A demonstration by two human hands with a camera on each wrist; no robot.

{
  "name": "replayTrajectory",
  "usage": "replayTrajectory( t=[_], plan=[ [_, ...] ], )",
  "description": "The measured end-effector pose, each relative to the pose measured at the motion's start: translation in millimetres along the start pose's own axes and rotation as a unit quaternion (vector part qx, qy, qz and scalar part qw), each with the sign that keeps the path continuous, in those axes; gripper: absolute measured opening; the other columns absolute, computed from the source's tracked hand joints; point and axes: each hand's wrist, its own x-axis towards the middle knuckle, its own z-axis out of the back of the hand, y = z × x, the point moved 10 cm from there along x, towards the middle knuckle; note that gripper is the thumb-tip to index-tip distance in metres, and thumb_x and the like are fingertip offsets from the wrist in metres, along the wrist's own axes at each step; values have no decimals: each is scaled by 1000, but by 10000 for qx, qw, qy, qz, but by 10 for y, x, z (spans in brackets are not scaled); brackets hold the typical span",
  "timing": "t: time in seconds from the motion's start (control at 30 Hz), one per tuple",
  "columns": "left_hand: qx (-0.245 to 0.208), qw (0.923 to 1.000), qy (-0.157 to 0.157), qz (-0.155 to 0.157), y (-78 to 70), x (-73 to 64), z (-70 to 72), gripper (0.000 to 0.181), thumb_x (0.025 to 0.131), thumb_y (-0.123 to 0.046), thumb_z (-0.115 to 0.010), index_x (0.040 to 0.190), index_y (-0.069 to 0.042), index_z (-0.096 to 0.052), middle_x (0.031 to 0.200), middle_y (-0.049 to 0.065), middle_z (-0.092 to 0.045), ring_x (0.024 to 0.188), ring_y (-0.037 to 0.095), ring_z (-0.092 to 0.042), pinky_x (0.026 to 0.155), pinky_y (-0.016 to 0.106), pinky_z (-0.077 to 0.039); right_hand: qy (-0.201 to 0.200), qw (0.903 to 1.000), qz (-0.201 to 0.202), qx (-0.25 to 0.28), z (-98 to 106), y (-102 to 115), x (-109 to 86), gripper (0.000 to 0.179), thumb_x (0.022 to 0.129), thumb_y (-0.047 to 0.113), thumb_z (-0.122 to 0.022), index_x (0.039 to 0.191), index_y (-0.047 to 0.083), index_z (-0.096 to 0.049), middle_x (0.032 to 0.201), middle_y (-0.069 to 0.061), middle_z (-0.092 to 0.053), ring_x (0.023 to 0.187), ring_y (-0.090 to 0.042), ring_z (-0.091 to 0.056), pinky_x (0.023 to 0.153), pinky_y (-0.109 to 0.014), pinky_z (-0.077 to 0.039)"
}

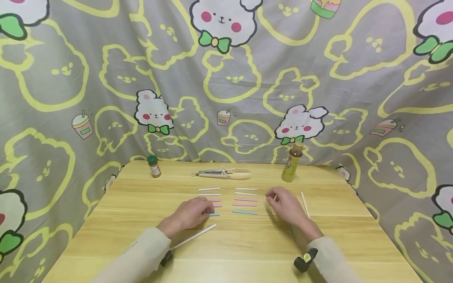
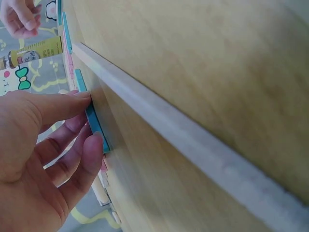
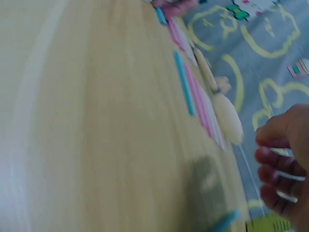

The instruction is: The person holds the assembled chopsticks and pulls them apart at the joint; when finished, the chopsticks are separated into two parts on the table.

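Observation:
My left hand [image 1: 191,213] is at the left column of short sticks. In the left wrist view its thumb and fingertips pinch a short blue stick [image 2: 92,116] lying along the table; the hand partly covers the pink sticks [image 1: 218,206] behind it. My right hand [image 1: 286,203] hovers right of the other column, fingers loosely curled and holding nothing. That column has a blue stick [image 1: 244,212], pink sticks [image 1: 245,199] and white sticks [image 1: 246,189], roughly parallel. A longer-looking white stick [image 1: 195,236] lies slanted beside my left forearm.
Tongs [image 1: 223,173] lie behind the columns. A green-capped jar [image 1: 154,167] stands back left, a yellow-labelled bottle [image 1: 292,165] back right. Another white stick [image 1: 304,204] lies right of my right hand; a blue stick [image 3: 226,221] shows near it. A patterned curtain [image 1: 226,90] borders the table.

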Motion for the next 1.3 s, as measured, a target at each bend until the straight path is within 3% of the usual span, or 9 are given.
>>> replayTrajectory(
  t=[0.13,0.27,0.43,0.7,0.93,1.07,1.2,1.3],
  plan=[
    [-14,10000,9,29,2,-5,1,10,100,-10,-79,107,-17,-77,107,-2,-76,103,20,-71,85,43,-62,50,9985,-499,-197,130,-235,-81,22,104,23,-73,113,4,-71,100,-5,-72,86,-18,-66,73,-36,-55],
    [6,10000,35,55,4,-3,-5,10,100,-12,-79,107,-18,-76,105,-3,-75,101,18,-70,83,42,-61,339,9939,-925,-501,128,-401,-184,25,102,27,-76,102,4,-66,91,-6,-68,77,-20,-61,67,-35,-50],
    [46,9999,33,87,16,2,-15,10,99,-14,-80,107,-18,-76,104,-5,-73,99,16,-69,81,40,-60,644,9898,-1038,-735,49,-456,-239,15,101,17,-70,90,8,-64,86,-4,-64,73,-20,-56,62,-34,-45],
    [-68,9999,73,74,10,2,-27,9,100,-17,-79,108,-18,-76,106,-4,-74,100,17,-70,81,41,-60,198,9914,-1089,-695,128,-374,-186,17,108,24,-60,104,8,-64,79,-3,-63,62,-18,-53,53,-33,-42],
    [-75,9999,51,132,26,-14,-22,7,103,-19,-77,110,-18,-76,110,-3,-76,103,18,-71,83,44,-61,-276,9989,-326,-217,158,62,-90,12,107,18,-68,112,8,-72,95,-4,-76,76,-12,-64,66,-32,-52],
    [-102,9997,-132,170,15,-13,29,8,107,-22,-70,112,-19,-76,108,-5,-75,99,15,-69,81,40,-60,-165,9992,339,141,12,357,-73,12,105,12,-71,117,8,-75,99,-1,-75,79,-7,-63,70,-28,-54],
    [-102,9989,-458,46,-44,11,110,14,111,-25,-64,114,-20,-77,109,-6,-74,97,10,-67,77,33,-57,-21,9935,1040,453,-146,587,-113,12,103,9,-74,115,13,-76,102,2,-74,84,-3,-64,75,-25,-56],
    [-153,9980,-613,-19,-109,36,154,17,113,-27,-61,115,-22,-77,111,-8,-75,96,8,-67,76,30,-56,147,9891,1305,662,-263,704,-125,11,103,10,-76,112,16,-76,104,4,-75,88,-3,-65,77,-25,-57]
  ],
)
